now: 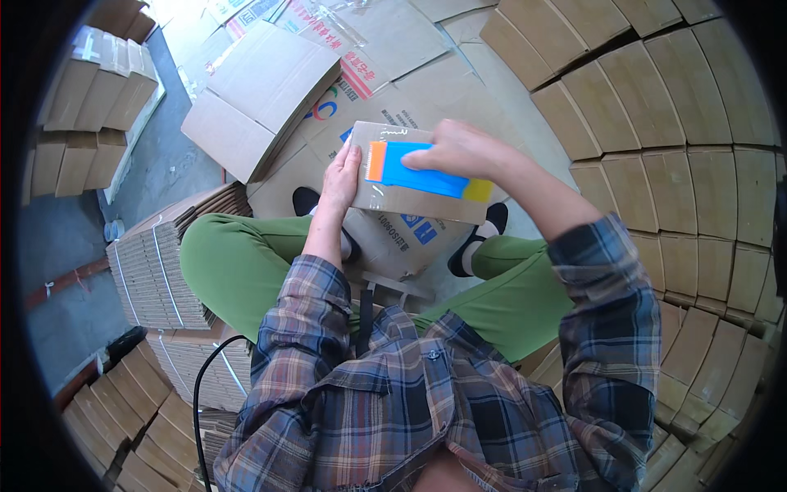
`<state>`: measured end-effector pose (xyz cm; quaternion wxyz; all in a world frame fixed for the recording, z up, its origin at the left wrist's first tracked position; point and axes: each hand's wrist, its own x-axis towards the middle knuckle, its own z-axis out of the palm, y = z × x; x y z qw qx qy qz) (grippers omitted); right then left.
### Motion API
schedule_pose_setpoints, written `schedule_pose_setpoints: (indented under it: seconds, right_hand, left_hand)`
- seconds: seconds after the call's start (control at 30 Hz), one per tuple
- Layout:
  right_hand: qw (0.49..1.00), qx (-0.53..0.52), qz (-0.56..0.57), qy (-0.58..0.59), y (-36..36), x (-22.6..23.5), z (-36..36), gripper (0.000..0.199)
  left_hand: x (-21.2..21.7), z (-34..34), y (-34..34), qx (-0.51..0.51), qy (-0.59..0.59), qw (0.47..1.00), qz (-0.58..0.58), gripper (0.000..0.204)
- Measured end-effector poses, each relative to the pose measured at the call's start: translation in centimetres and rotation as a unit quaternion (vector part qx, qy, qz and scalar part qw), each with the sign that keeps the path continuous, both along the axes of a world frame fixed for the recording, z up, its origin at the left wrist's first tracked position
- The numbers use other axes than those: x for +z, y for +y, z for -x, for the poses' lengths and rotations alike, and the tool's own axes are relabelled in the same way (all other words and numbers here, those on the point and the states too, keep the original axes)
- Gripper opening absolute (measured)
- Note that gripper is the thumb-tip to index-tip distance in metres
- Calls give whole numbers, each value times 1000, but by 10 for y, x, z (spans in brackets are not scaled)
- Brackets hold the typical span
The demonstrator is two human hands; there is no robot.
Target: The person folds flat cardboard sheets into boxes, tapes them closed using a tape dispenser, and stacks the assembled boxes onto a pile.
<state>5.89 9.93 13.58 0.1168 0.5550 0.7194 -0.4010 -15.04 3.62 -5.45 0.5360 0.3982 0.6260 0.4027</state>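
I hold a small brown cardboard box (410, 201) above my lap. My left hand (340, 180) grips its left end, fingers flat against the side. My right hand (459, 148) presses a blue tool with an orange end and a yellow end (422, 176) flat on the box's top face, where clear tape shines. My green-trousered legs and plaid sleeves frame the box.
Flattened cardboard sheets (270, 90) lie on the floor ahead. Many small folded boxes are stacked in rows on the right (672, 123). Strapped bundles of flat cardboard (156, 262) sit at my left, more boxes at upper left (90, 90). A black cable (201, 385) hangs near my left side.
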Motion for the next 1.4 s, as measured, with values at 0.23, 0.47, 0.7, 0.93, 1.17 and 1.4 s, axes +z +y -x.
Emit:
schedule_pose_setpoints:
  seconds: [0.23, 0.47, 0.7, 0.93, 1.17, 1.4]
  right_hand:
    - [995, -92, 33, 10, -30, 45, -143, 52]
    - [989, -145, 32, -6, -42, -30, -185, 53]
    - [989, -143, 30, 0, -41, -42, -194, 57]
    - [990, -136, 22, 10, -43, -41, -196, 56]
    - [995, -98, 8, 22, -48, -8, -207, 50]
    - [985, -165, 44, 21, -62, 5, -274, 51]
  left_hand:
    - [5, 1, -1, 6, 25, 1000, 13, 51]
    - [5, -1, 1, -8, 93, 996, -1, 52]
    - [46, -59, -8, -151, 664, 730, -57, 63]
    - [66, -174, -51, -360, 487, 754, -254, 108]
    - [56, -171, -49, -339, 491, 756, -268, 108]
    - [56, -173, -48, -342, 490, 759, -258, 106]
